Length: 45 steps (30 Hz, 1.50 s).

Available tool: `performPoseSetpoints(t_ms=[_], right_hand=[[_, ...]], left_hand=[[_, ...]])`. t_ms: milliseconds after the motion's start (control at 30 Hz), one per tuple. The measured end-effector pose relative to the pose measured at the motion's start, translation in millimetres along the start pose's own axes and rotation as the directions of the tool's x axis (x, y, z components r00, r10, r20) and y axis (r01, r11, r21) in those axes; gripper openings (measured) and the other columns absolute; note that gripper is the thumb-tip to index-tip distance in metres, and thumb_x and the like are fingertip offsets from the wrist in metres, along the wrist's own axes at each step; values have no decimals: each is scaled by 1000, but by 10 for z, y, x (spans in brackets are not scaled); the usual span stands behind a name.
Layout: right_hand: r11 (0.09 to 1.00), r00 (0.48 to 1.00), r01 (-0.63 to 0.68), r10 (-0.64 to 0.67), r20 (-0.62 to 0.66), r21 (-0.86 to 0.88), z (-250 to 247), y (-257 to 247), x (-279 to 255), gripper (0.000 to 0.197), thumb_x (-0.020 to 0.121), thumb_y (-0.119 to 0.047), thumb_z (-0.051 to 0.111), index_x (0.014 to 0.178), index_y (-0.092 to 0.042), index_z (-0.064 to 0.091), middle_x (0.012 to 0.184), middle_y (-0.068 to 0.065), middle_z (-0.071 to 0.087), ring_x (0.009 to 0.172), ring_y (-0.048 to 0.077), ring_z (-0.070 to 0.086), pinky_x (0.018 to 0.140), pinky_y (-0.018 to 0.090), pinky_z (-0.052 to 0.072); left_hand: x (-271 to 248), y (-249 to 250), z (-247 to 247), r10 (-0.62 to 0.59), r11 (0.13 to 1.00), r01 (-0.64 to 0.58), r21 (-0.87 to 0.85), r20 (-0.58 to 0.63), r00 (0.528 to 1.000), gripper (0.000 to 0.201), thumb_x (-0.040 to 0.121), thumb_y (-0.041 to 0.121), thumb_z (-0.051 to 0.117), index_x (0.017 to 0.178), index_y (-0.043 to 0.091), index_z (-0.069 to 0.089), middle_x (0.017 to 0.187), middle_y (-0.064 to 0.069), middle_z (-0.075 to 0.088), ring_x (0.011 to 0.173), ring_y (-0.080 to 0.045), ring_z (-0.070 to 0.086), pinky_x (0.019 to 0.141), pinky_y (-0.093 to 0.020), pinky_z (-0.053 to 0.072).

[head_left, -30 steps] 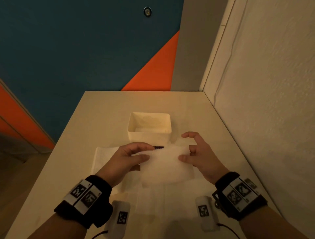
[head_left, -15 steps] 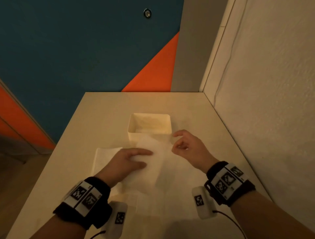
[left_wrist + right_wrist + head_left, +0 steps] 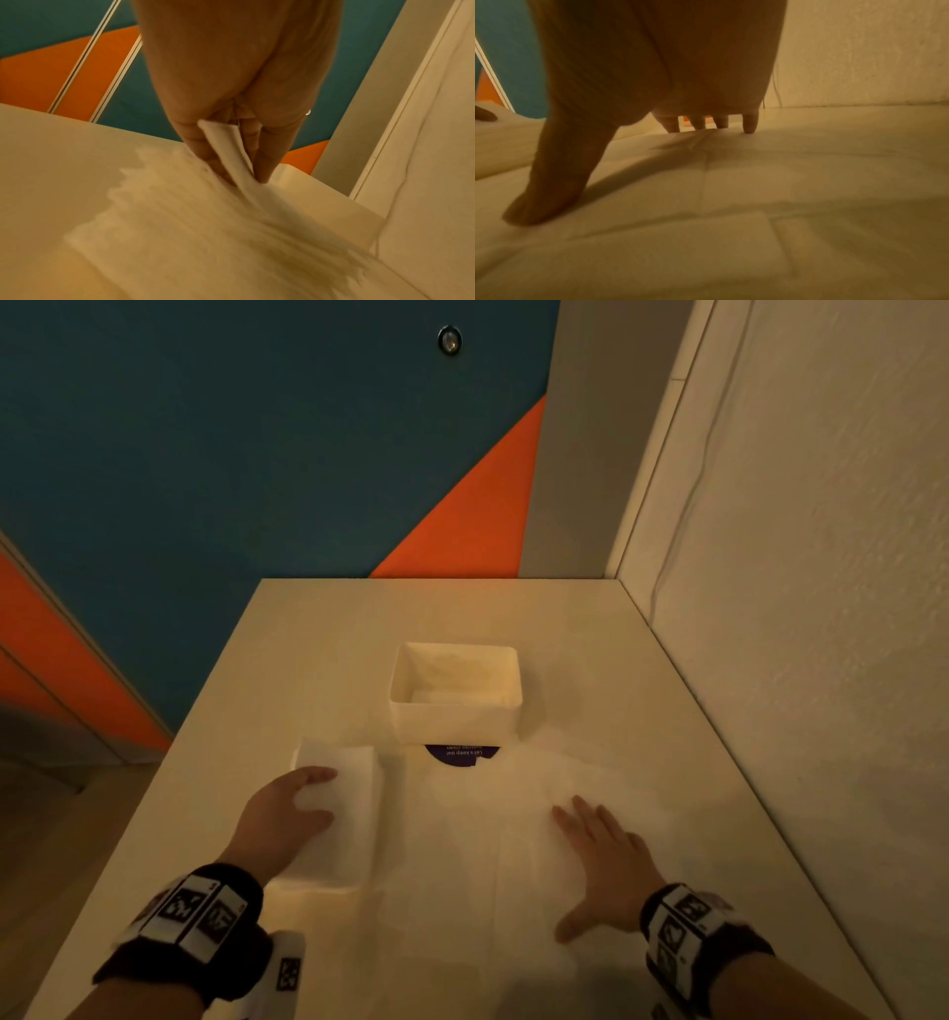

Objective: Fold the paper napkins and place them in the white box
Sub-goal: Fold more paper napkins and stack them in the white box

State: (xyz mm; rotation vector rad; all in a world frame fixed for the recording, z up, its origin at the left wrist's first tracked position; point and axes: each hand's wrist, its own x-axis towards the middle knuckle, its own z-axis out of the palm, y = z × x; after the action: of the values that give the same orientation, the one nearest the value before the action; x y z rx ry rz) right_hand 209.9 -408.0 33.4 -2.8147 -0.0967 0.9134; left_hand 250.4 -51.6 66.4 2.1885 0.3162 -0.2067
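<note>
The white box (image 3: 454, 716) stands mid-table with napkins lying inside it. To its near left lies a stack of folded white napkins (image 3: 354, 819). My left hand (image 3: 328, 794) rests on that stack; in the left wrist view my left hand (image 3: 239, 176) pinches a folded napkin (image 3: 226, 150) between thumb and fingers. An unfolded napkin (image 3: 488, 839) is spread flat in front of the box. My right hand (image 3: 590, 860) presses on it, palm down with straight fingers. In the right wrist view its fingertips (image 3: 749, 126) touch the spread napkin (image 3: 757, 182).
The pale table (image 3: 334, 649) ends at a drop on the left and meets a white wall (image 3: 796, 660) on the right. A purple sticker (image 3: 462, 752) shows under the box's near edge. Bare tabletop lies beyond the box.
The napkin held up between both hands is no longer there. My left hand moved left onto the stack, pinching a folded napkin. My right hand let go and dropped flat onto the spread napkin.
</note>
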Motion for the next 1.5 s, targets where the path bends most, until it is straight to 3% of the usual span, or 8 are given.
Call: performPoseSetpoints(t_ms=[233,600,700,867,1033,1167,1367,1500], right_hand=[[999,995,19,-15,-103,41,113,-22,-9,110,70,-66,66,151,-37,-3,159,-8,-14,147,20,-9,117,47,5],[975,940,159,-101,-325,157,118,-92,-97,56,79,-7,52,129,-28,37,136,-9,26,119,11,36,110,34,29],[968,917,170,-87,-389,182,91,-60,-112,39,82,-18,56,119,-25,43,117,-12,33,99,8,42,94,23,37],[970,956,166,-115,-270,177,96,-12,-71,76,61,-56,73,124,-30,40,123,-15,31,110,11,40,102,29,35],[977,936,186,-144,-322,103,109,-13,-102,66,63,-57,41,122,-28,47,119,-15,37,111,8,44,100,27,34],[984,834,160,-95,-543,75,122,-23,-95,33,77,-32,42,97,-19,64,96,-6,59,85,16,63,73,28,46],[847,748,187,205,-631,497,-315,-197,-205,28,92,-18,59,114,-1,61,98,7,66,94,26,63,79,30,48],[590,729,399,260,-633,702,-638,-549,-299,7,89,-11,62,96,-10,62,82,-10,63,77,11,60,72,28,52]], left_hand=[[-6,2,-6,23,990,-19,143,-27,999,44,80,3,69,120,18,61,126,-12,54,108,-30,51,92,-37,40],[2,21,-18,43,979,-32,203,-50,998,46,80,5,69,124,17,59,128,-12,54,111,-31,51,94,-39,40],[11,9,-41,39,978,-30,206,-42,998,45,80,5,69,122,19,59,129,-10,54,112,-29,51,96,-38,40],[28,-32,-53,39,975,-28,221,-45,998,46,80,4,70,122,20,60,130,-9,53,112,-29,50,97,-38,39],[53,-71,-34,74,904,-34,425,-77,994,53,74,18,76,124,26,58,142,-8,32,123,-35,38,107,-45,32],[-30,78,8,103,847,-5,532,-154,983,57,76,25,75,127,38,51,147,-4,20,129,-36,24,104,-53,31],[-203,505,224,375,922,-372,109,-4,927,31,80,18,73,95,44,65,119,7,58,108,-13,52,90,-25,40],[-437,926,485,364,911,-262,-317,326,872,35,82,22,72,108,43,62,121,18,57,119,-5,52,93,-19,45]])
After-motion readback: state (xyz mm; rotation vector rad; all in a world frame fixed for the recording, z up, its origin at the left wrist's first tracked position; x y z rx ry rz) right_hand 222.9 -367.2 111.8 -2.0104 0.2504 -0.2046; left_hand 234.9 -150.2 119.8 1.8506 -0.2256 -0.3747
